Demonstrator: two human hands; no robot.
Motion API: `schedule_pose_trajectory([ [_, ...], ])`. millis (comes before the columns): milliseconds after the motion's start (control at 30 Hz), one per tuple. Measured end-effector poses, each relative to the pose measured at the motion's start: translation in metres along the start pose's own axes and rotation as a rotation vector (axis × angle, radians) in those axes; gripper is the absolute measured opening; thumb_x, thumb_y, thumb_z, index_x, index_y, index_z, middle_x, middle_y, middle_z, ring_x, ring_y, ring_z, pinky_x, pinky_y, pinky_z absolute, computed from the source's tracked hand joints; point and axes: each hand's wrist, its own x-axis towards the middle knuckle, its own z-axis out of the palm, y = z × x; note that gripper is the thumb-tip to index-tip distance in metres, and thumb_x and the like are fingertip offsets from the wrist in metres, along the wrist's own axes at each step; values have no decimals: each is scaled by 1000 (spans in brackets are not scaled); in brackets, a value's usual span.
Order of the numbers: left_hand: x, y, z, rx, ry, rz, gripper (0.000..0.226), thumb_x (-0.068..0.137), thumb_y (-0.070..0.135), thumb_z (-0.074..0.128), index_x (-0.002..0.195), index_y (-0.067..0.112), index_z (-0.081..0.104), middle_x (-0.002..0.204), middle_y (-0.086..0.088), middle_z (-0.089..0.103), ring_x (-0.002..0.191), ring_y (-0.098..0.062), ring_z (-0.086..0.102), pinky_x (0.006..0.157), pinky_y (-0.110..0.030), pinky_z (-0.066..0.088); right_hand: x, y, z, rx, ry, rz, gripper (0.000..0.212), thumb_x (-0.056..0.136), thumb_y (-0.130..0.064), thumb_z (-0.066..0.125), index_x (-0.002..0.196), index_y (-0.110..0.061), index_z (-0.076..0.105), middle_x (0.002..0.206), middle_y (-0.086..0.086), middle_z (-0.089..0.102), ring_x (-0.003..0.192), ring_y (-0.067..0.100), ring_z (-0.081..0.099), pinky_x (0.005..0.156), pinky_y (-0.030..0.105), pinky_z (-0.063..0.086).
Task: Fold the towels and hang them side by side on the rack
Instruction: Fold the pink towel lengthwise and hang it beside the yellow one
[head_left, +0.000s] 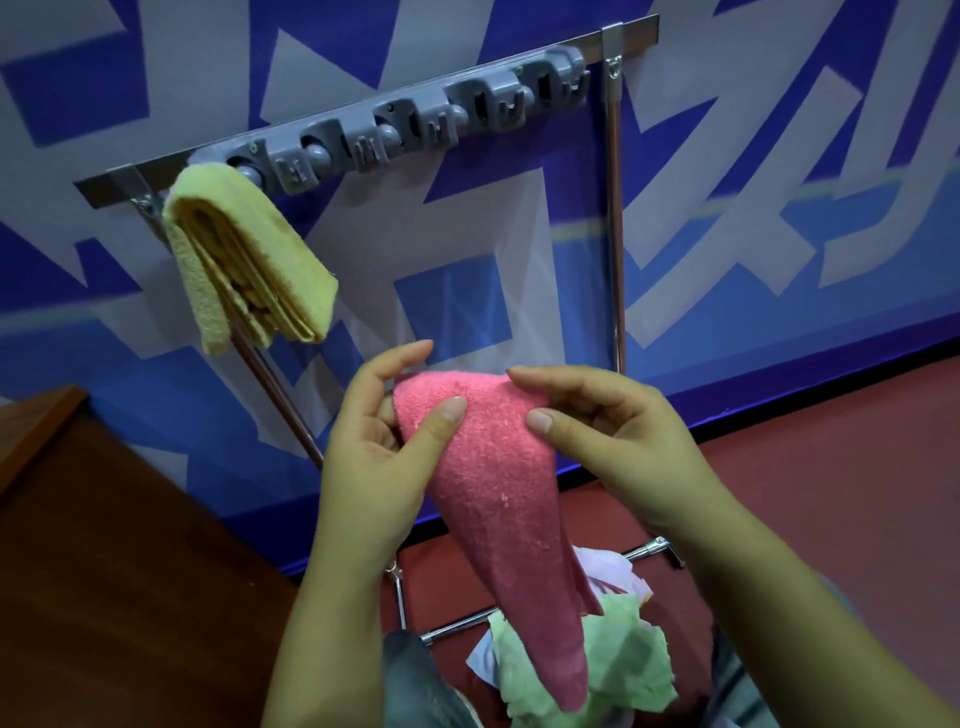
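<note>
2 bare hands hold 1 pink terry-cloth towel (488, 499) up in front of the chrome-tube towel rack (615, 208) in the head view, the only view given. The left hand (374, 441) pinches the towel's top left corner between thumb and fingers, and the right hand (613, 441) pinches the top right edge the same way, so the cloth hangs in a long narrow drape; that looks like a lengthwise fold being evened before hanging. 1 folded yellow terry towel (249, 254) already lies over the rack's left end, just below the grey plastic clip strip (395, 130), which I judge leaves the bar to its right free for the pink one to go beside it. Low down, by the rack's base, lies a heap with 1 crumpled pale green cloth (613, 670) and at least 1 white-and-lilac piece (608, 566) under it; how many more it holds I cannot tell. 1 brown wooden surface (104, 545) sits at the left. By my count, 1 towel is hung, 1 is in hand, and at least 2 wait below.
</note>
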Motion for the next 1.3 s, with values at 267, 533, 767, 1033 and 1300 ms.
schedule_pose_trajectory([
  [267,3,-2,-1,-11,-78,-22,42,68,14,73,105,29,59,90,9,70,86,-8,67,70,-23,54,-4,0,-5,1,32,-41,38,79,-5,64,107,-29,70,101,-2,72,95,13,65,85,26,53],
  [533,1,0,-2,227,78,179,30,68,33,73,96,39,65,114,-7,60,108,-20,59,95,-51,47,-3,-8,3,-186,82,-158,40,81,-7,63,97,-43,71,101,-20,70,93,4,64,87,23,52],
  [767,7,4,12,-24,-9,220,28,74,0,68,88,23,64,88,13,64,84,-1,61,72,-15,49,-4,-10,-6,-522,92,-256,37,82,-30,65,117,-41,60,111,-14,53,109,2,50,95,18,41],
  [1033,14,12,12,-25,-30,270,34,72,8,73,87,38,67,90,17,65,88,-3,61,77,-18,48,1,-12,-8,-329,-138,-140,31,78,-27,65,107,-35,69,130,-11,51,126,12,48,99,31,46],
  [1300,23,14,-5,-169,-41,257,27,69,15,71,88,33,69,89,14,67,87,-2,61,75,-16,49,16,-23,8,-446,-204,-205,33,80,-10,66,109,-26,67,120,-5,56,116,7,55,96,20,46],
])
